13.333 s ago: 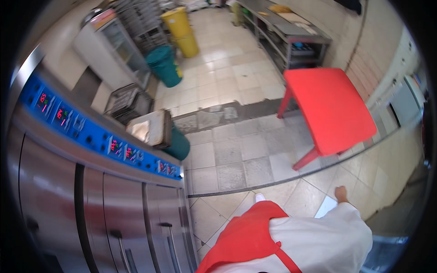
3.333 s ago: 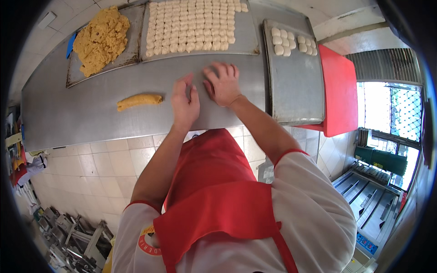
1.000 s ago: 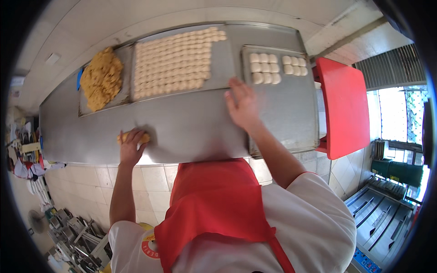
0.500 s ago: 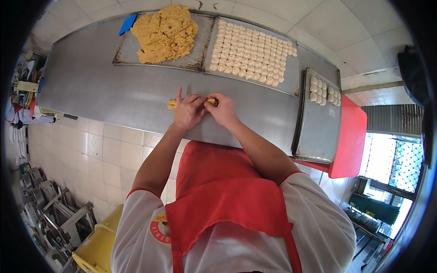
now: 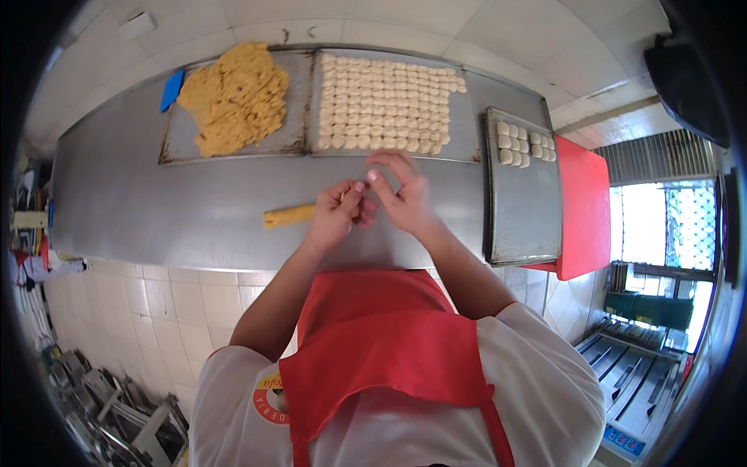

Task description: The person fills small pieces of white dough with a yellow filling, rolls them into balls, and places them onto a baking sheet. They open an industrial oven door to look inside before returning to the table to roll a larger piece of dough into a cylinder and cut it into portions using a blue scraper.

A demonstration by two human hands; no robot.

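Left hand (image 5: 334,216): fingers curled, closed round the right end of a yellow dough roll (image 5: 288,216); a scrap of yellow shows by the thumb. Grip probably steadies that end, the rest lying on the steel worktable (image 5: 163,214) and pointing off to the person's left.

Right hand (image 5: 406,198): just beside the left, raised, thumb and fingers well parted, slightly blurred. No dough visible in it; palm side partly hidden. The parted fingers leave the roll to the other hand alone.

Beyond the hands, toward the wall: yellow dough mass (image 5: 233,97) heaped on a stained baking tray (image 5: 297,97), blue scraper-like tool (image 5: 171,91) at its left edge. Next to it, small pale dough balls (image 5: 381,105) in tight rows, presumably packed so to save room. Farther right, a metal tray (image 5: 523,214) bears smoother dough pieces (image 5: 513,145) in two clusters; red table (image 5: 585,214) beside.
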